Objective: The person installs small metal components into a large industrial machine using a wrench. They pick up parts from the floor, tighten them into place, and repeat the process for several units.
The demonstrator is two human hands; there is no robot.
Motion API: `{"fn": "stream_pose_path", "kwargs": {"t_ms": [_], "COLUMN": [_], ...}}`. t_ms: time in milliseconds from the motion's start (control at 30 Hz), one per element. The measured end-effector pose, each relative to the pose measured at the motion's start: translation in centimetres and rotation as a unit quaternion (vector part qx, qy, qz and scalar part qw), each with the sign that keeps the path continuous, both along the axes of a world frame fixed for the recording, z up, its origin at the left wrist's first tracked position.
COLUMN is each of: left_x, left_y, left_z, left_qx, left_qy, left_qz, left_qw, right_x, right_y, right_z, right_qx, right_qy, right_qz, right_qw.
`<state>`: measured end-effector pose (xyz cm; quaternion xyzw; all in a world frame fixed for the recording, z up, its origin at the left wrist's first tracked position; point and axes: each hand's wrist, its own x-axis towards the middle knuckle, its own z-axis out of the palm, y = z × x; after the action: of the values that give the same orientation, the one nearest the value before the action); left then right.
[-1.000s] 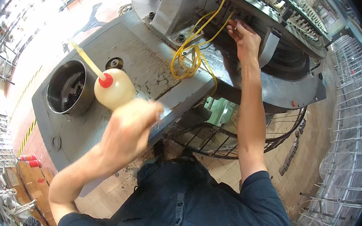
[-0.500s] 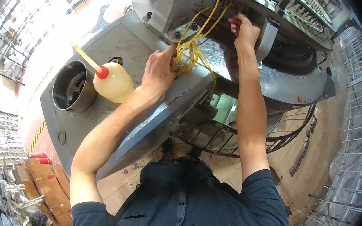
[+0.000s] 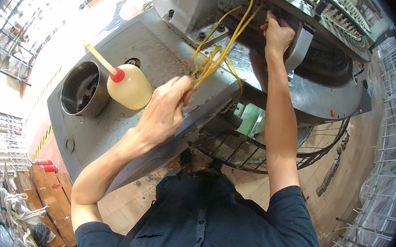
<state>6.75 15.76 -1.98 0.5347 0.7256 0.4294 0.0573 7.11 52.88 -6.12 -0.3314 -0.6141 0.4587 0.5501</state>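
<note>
My left hand (image 3: pixel 163 108) is closed around the lower end of a loose bundle of yellow cord (image 3: pixel 211 67), above the near edge of the grey machine table (image 3: pixel 134 37). From there the strands run up to the dark face of the machine (image 3: pixel 280 9). My right hand (image 3: pixel 279 36) is raised to that face, just right of where one strand meets it. Its index finger points up against the surface and the other fingers curl in; anything between them is hidden. Left of my left hand lie a pale squeeze bottle (image 3: pixel 132 87) with a red collar and a metal pot (image 3: pixel 97 105) with dark contents.
A curved metal bracket (image 3: pixel 299 50) stands right beside my right hand. Below the machine's round bed hangs a black wire guard (image 3: pixel 233 151). Wire racks (image 3: pixel 389 139) line the right side, and wooden boards (image 3: pixel 46 189) lie at the lower left.
My left hand has pulled back toward me, drawing the yellow cord tauter. My right hand has shifted slightly right and up in the picture, its index finger now straighter.
</note>
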Motion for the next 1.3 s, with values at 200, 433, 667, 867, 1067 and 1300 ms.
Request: {"fn": "stream_pose_path", "kwargs": {"t_ms": [200,433,667,867,1067,1300], "left_x": [2.7,0.5,-4.1,-3.5,-1.1,-1.0], "left_y": [-9.0,-28.7,-36.9,-32.8,-26.2,-19.1], "left_z": [2.2,5.8,0.7,1.1,2.9,2.7], "left_qx": [-0.129,-0.024,-0.058,-0.025,0.012,-0.014], "left_qy": [-0.207,-0.164,-0.030,0.039,0.068,0.208], "left_qz": [-0.078,0.337,0.652,0.583,0.468,0.125], "left_qw": [0.967,0.927,0.755,0.811,0.881,0.970], "right_x": [0.8,1.5,-0.1,1.0,0.1,0.7], "right_y": [0.6,-0.7,-0.4,-1.3,1.5,0.5], "right_z": [-0.2,-0.1,1.2,-0.8,-0.4,-1.7], "right_qx": [-0.165,-0.008,-0.092,-0.041,-0.007,-0.056], "right_qy": [0.098,0.031,-0.022,0.126,-0.144,0.139], "right_qz": [0.148,0.178,0.006,0.168,-0.062,0.186], "right_qw": [0.970,0.983,0.995,0.977,0.988,0.971]}}
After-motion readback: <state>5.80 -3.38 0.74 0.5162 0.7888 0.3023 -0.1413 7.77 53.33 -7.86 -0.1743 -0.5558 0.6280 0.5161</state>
